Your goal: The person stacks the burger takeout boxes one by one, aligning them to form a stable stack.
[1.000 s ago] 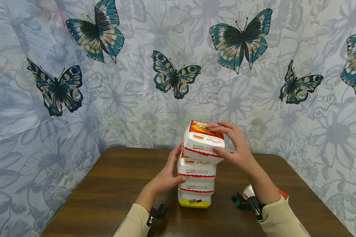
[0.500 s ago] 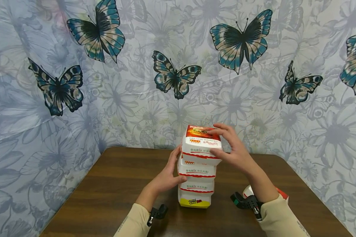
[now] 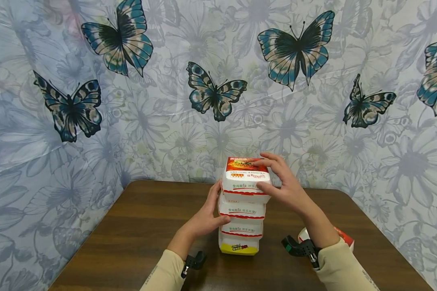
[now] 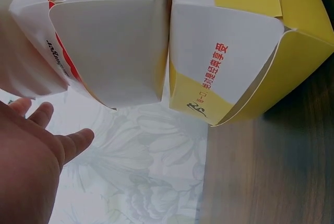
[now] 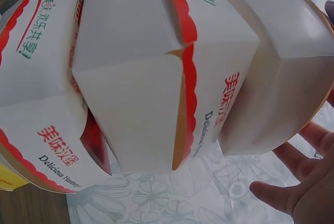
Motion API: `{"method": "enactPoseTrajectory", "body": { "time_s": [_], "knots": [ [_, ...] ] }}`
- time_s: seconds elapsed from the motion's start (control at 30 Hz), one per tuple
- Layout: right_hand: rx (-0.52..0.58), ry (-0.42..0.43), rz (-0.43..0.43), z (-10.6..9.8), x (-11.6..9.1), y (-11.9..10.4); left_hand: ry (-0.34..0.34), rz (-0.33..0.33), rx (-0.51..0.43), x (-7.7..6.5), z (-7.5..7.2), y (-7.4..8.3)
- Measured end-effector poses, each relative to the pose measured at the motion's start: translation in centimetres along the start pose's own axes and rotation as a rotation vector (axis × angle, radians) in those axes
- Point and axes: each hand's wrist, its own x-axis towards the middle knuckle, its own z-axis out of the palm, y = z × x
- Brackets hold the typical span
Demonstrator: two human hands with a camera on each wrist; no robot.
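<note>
In the head view, several folded paper burger boxes stand stacked on the table, the lowest box [image 3: 239, 245] yellow at its base. The top burger box [image 3: 245, 182] is white with a red burger print and overhangs the one below slightly to the right. My right hand [image 3: 285, 186] holds this box, thumb on its front and fingers over its right side and top. Beside the stack's left side is my left hand [image 3: 202, 218], fingers extended upward and thumb touching the front of a middle box [image 3: 242, 208]. In the left wrist view, its fingers [image 4: 78, 141] look straight.
Another red-and-white box [image 3: 344, 238] lies on the brown wooden table [image 3: 131, 242] at the right, partly hidden behind my right forearm. A cloth with flowers and butterflies [image 3: 216, 93] hangs behind the table.
My right hand has moved down and left with the top box, which was tilted and is now level on the stack. My left hand has barely moved.
</note>
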Motion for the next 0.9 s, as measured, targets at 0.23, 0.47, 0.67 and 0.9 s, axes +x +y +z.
{"method": "enactPoseTrajectory", "body": {
  "time_s": [0.23, 0.47, 0.67, 0.9],
  "knots": [
    [0.029, -0.016, -0.003, 0.04, -0.15, -0.08, -0.001, -0.006, -0.004, 0.02, 0.13, 0.12],
    [0.036, -0.013, 0.002, 0.09, -0.05, -0.37, 0.0, -0.015, -0.01, 0.06, 0.12, 0.25],
    [0.049, -0.006, 0.016, 0.24, -0.06, -0.33, -0.002, -0.02, -0.007, -0.01, 0.21, 0.25],
    [0.062, -0.005, 0.014, 0.39, -0.2, -0.29, 0.0, -0.015, -0.028, 0.06, 0.27, 0.3]
  ]
}}
